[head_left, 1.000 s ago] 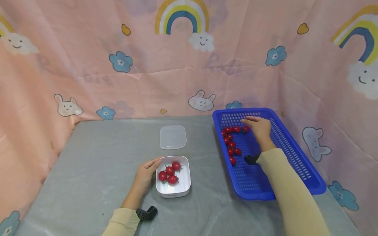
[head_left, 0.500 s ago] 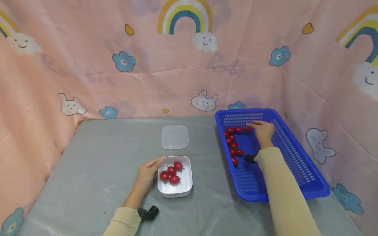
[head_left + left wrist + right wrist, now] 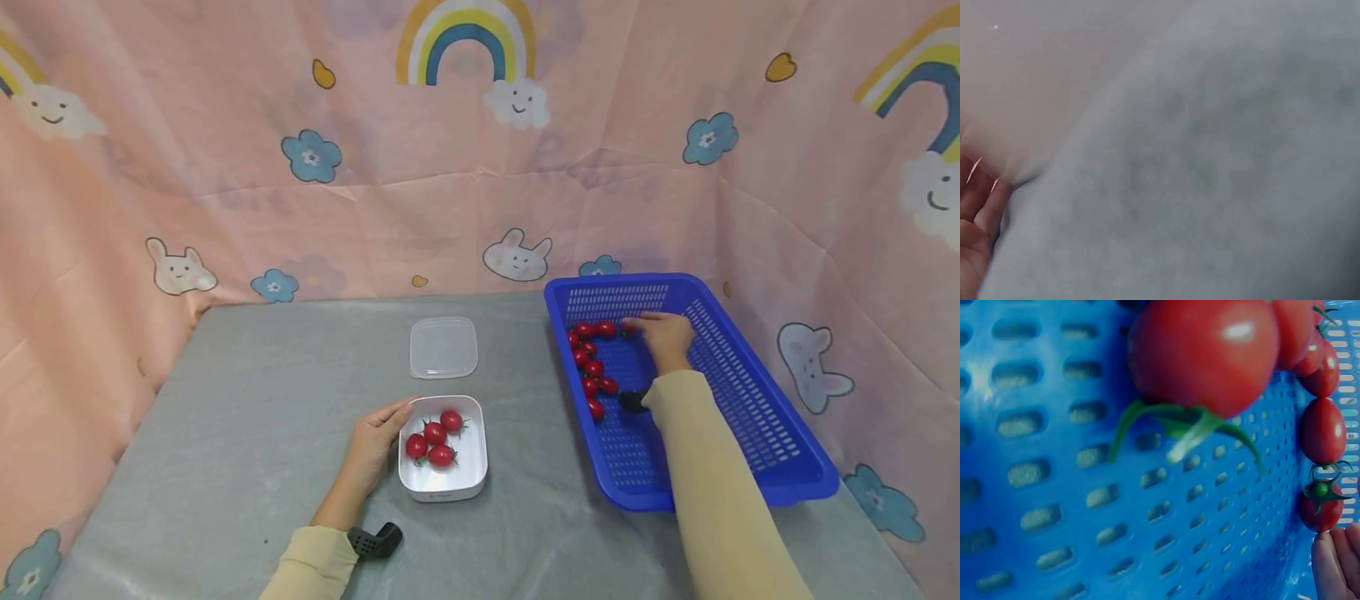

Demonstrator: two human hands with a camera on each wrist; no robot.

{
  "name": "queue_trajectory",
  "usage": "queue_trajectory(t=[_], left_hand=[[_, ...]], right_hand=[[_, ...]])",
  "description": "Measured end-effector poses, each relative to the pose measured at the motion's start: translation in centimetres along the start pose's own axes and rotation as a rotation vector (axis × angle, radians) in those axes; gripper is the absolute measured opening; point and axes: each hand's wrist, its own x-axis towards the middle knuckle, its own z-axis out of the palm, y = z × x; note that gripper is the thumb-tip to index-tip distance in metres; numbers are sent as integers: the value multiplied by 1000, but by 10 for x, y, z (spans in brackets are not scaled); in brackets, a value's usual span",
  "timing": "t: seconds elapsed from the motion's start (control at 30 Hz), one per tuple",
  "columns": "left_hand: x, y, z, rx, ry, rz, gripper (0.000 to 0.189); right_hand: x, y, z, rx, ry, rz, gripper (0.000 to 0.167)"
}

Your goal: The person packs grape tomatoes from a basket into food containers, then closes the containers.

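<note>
My left hand (image 3: 375, 437) holds the upper left corner of a square white plastic container (image 3: 471, 467). Inside it lie several red cherry tomatoes (image 3: 435, 433) with green stems. In the left wrist view, a few fingers (image 3: 991, 212) show at the left edge; the rest is blurred. My right hand (image 3: 667, 337) reaches into a blue plastic basket (image 3: 783, 450) and pinches a cherry tomato (image 3: 1321, 509) near the far side, mostly covered by the fingers in the head view. More cherry tomatoes (image 3: 594, 368) lie along the basket's left wall. One fills the top of the right wrist view.
A clear square lid (image 3: 443, 347) lies flat on the grey tablecloth (image 3: 262, 433) behind the container. Pink printed curtains (image 3: 450, 192) hang behind and at both sides. The basket's raised rim surrounds my right hand.
My right hand has come down inside the basket, its fingertips now at the far cherry tomato. The left hand and the container have stayed in place.
</note>
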Motion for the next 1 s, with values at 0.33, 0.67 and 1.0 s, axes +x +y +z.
queue_trajectory(t=[0.33,0.67,1.0], left_hand=[[-1,-1,-1,13,1,3,37],[0,-2,1,-9,-5,-7,37],[0,-1,0,14,17,-17,36]], right_hand=[[3,1,8,-150,-8,-107,45],[10,2,5,24,0,-7,48],[-21,-49,-8,269,-135,21,54]])
